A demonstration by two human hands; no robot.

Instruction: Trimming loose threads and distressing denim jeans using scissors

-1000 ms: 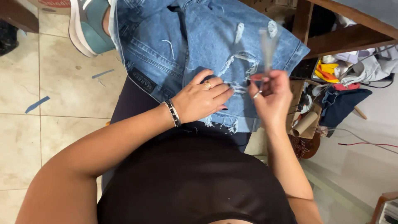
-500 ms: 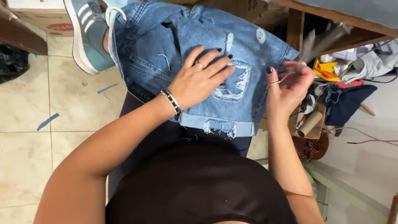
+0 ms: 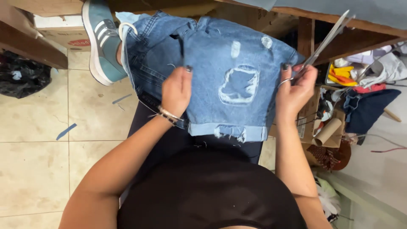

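Blue denim shorts (image 3: pixel 220 63) with a ripped patch and a frayed cuffed hem are held up over my lap. My left hand (image 3: pixel 176 91), with a beaded bracelet at the wrist, grips the left side of the leg. My right hand (image 3: pixel 294 85) pinches the right edge of the shorts and also holds a pair of metal scissors (image 3: pixel 328 38), whose blades point up and to the right, closed.
A teal sneaker (image 3: pixel 99 40) rests on the tiled floor (image 3: pixel 38 140) at the upper left, near a cardboard box (image 3: pixel 59 36). A wooden table edge (image 3: pixel 335 23) runs above. Boxes with fabric scraps and a cardboard tube (image 3: pixel 326 131) crowd the right.
My left hand has gone from lying flat on the denim to gripping its left edge. My right hand with the scissors moved out to the right edge, and the shorts are spread between both hands.
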